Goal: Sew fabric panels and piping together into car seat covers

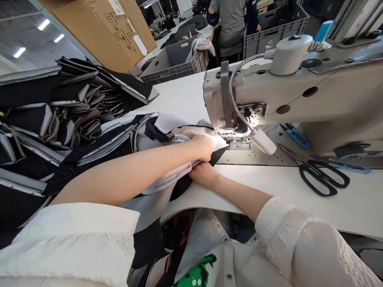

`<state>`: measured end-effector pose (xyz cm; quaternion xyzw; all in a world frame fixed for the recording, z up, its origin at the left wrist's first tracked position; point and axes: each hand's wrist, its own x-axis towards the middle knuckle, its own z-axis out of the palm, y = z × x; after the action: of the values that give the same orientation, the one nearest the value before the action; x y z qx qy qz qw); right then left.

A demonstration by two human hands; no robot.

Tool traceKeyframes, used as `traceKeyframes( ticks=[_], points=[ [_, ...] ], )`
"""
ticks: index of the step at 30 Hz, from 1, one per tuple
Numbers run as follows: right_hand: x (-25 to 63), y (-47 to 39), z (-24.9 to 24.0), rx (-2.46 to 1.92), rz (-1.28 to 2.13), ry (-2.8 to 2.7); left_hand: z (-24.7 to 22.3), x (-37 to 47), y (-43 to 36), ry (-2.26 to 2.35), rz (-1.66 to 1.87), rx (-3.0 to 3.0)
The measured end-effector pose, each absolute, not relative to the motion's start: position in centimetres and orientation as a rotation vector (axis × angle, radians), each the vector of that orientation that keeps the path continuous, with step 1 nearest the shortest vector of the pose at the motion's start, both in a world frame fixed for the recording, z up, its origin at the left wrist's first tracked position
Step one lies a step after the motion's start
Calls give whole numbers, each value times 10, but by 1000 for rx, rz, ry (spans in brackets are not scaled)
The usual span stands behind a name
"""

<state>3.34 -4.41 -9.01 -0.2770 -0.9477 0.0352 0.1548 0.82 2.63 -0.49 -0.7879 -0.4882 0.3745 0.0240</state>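
At the sewing machine [239, 123], my left hand [207, 147] is curled over a layered grey, white and black fabric piece [167, 177], close beside the needle area. Its fingertips are hidden. My right hand [203, 174] sits just below and grips the near edge of the same fabric, fingers folded in. A white mesh part of the fabric [220, 142] reaches to the presser foot, under the machine's lit lamp [263, 141]. The rest of the piece trails left across the table and hangs over its front edge.
Black-handled scissors [320, 175] and blue thread snips [296, 135] lie right on the white table [269, 183]. Stacked black fabric pieces [89, 99] fill the left. Beyond stand a cardboard box [101, 32], grey crates [176, 59] and a seated person [231, 24].
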Motion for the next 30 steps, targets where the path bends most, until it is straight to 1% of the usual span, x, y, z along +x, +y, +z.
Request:
traceKeyframes(
  ticks=[2, 5, 8, 10, 13, 15, 18, 20, 24, 26, 30],
  points=[
    [43, -52, -85, -779, 106, -2733, 0, 6, 32, -1503, 1173, -2418],
    [75, -80, -85, -606, 94, -2795, 4, 5, 24, -1391, 1205, -2516],
    [119, -106, -96, -451, -45, -2739, -2, 2, -5, -1249, 1207, -2548],
    [143, -110, -103, -412, -1, -2715, -9, 2, -24, -1214, 1096, -2535],
    [155, -93, -107, -427, 168, -2764, -17, 1, -32, -1284, 892, -2475],
    [149, -75, -106, -555, 188, -2784, -18, -1, -21, -1392, 910, -2432],
    [132, -55, -103, -842, -7, -2752, -17, -6, 10, -1537, 1006, -2512],
    [124, -50, -100, -929, -173, -2747, -18, -9, 30, -1626, 994, -2583],
    [129, -52, -96, -761, -343, -2831, -28, -10, 42, -1764, 878, -2570],
    [136, -55, -97, -689, -381, -2834, -35, -11, 34, -1697, 747, -2537],
    [142, -62, -107, -730, -395, -2740, -38, -13, 10, -1340, 534, -2570]
  ],
)
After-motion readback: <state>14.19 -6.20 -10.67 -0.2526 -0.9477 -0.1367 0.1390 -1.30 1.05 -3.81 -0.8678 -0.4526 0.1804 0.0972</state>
